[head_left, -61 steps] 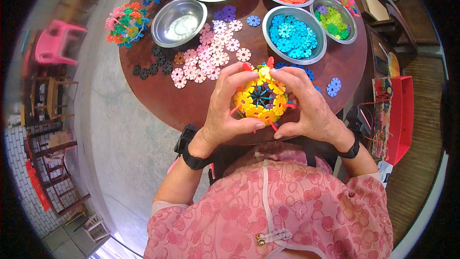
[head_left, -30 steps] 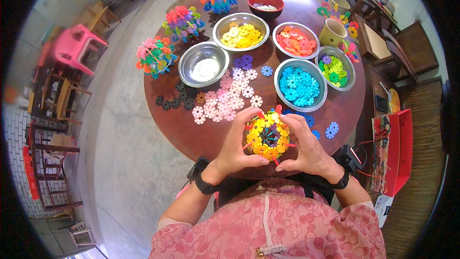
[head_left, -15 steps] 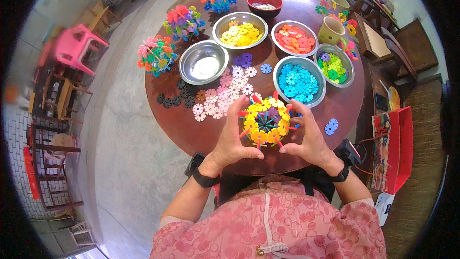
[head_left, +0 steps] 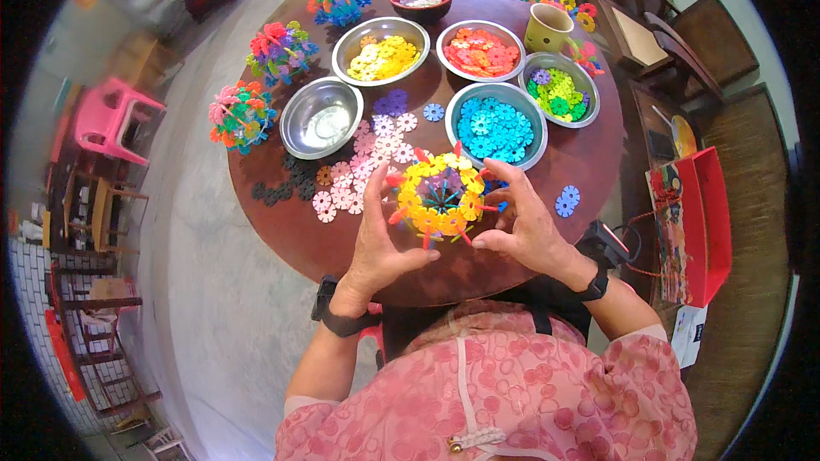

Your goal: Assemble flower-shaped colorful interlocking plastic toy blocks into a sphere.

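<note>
Both hands, left hand (head_left: 378, 239) and right hand (head_left: 523, 226), cup the yellow snowflake-disc ball (head_left: 437, 196) with half-curled fingers just above the round table (head_left: 547, 256) (near the blue-disc bowl (head_left: 495, 125)); squeezing unevenly could pop interlocked pieces loose.

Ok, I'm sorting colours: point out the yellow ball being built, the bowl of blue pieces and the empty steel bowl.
yellow ball (head_left: 437, 196), head view, its front face.
bowl of blue pieces (head_left: 453, 116), head view, left rim.
empty steel bowl (head_left: 295, 111), head view, left rim.

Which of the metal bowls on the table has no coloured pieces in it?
The metal bowl nearest the pink pieces; the other four hold yellow, orange, blue and green pieces.
</note>
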`<control>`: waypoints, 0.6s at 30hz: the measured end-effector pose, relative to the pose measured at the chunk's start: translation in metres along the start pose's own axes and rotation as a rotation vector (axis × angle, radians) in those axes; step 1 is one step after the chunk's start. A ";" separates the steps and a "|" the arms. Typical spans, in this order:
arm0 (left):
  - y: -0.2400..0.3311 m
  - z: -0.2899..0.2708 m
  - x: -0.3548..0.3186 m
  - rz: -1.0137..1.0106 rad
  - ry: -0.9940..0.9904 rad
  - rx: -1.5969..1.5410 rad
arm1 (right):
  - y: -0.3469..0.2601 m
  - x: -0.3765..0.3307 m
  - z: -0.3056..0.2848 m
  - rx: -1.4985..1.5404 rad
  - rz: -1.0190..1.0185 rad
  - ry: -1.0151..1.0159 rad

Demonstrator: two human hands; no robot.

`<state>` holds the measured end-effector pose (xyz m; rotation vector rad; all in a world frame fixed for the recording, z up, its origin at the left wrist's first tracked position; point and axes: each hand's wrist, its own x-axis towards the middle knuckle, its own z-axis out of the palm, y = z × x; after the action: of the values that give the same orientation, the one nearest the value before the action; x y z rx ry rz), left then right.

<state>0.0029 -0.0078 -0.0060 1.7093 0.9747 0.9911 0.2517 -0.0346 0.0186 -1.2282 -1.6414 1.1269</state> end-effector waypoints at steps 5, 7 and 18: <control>-0.002 -0.001 -0.001 -0.020 0.045 -0.096 | 0.003 0.002 0.001 0.016 -0.023 0.017; -0.003 -0.001 0.000 -0.037 0.045 -0.159 | 0.001 0.002 0.001 0.029 -0.023 0.004; 0.001 -0.001 0.002 -0.077 0.024 -0.231 | 0.001 0.003 0.000 0.039 -0.037 0.005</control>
<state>0.0027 -0.0063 -0.0040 1.4624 0.8970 1.0333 0.2510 -0.0314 0.0180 -1.1707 -1.6243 1.1271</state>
